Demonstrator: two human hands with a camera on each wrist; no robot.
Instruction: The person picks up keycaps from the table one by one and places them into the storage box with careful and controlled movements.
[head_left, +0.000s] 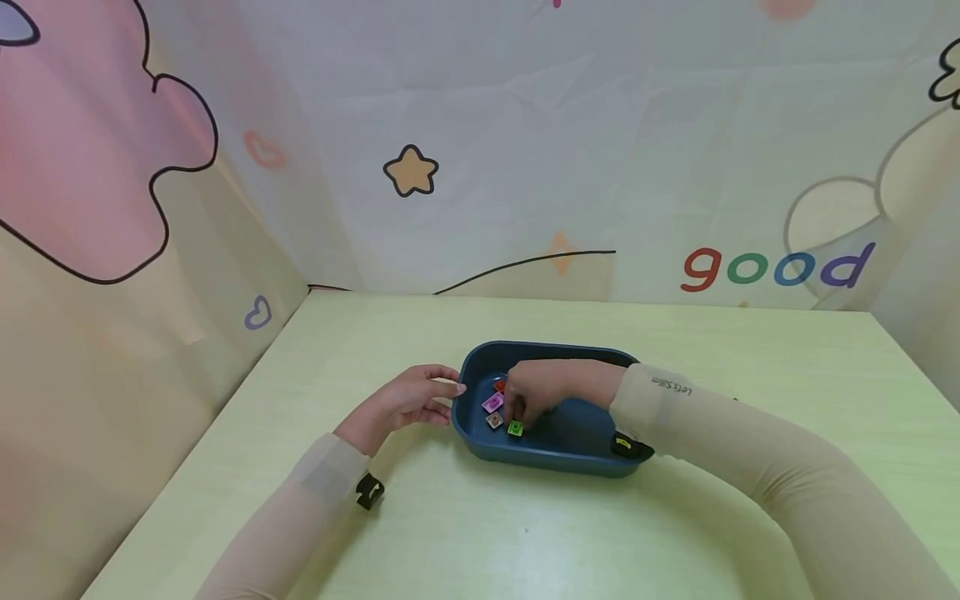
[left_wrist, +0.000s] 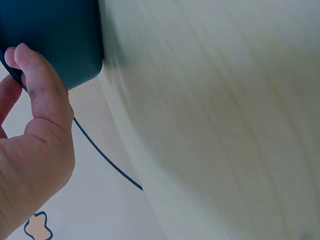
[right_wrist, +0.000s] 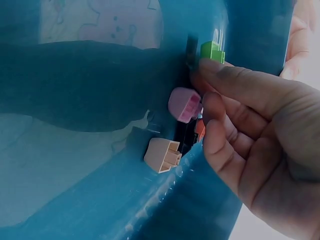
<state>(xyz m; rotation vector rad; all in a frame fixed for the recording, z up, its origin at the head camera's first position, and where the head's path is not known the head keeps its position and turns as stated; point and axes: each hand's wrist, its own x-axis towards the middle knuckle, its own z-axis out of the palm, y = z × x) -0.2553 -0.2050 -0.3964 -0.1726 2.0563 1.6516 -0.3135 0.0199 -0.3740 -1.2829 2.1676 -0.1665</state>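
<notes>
My left hand (head_left: 420, 396) is at the left end of a dark blue plastic bin (head_left: 562, 465), relaxed fingers touching its rim. In the left wrist view, a fingertip lies against the bin's outer wall. My right hand (head_left: 536, 387) reaches down into the bin. Its thumb and forefinger pinch a small green keycap (right_wrist: 212, 52), close over the bin floor; the forefinger is partly hidden. Beside those fingers lie a pink keycap (head_left: 492, 402), a beige keycap (head_left: 494, 421) and an orange-red keycap (head_left: 500, 385). The pink and beige ones show hollow undersides in the right wrist view.
The bin stands on a pale yellow-green table (head_left: 465, 533). A printed cloth backdrop (head_left: 525, 167) rises along the table's back and sides. My right forearm crosses over the bin's right end and hides part of its rim.
</notes>
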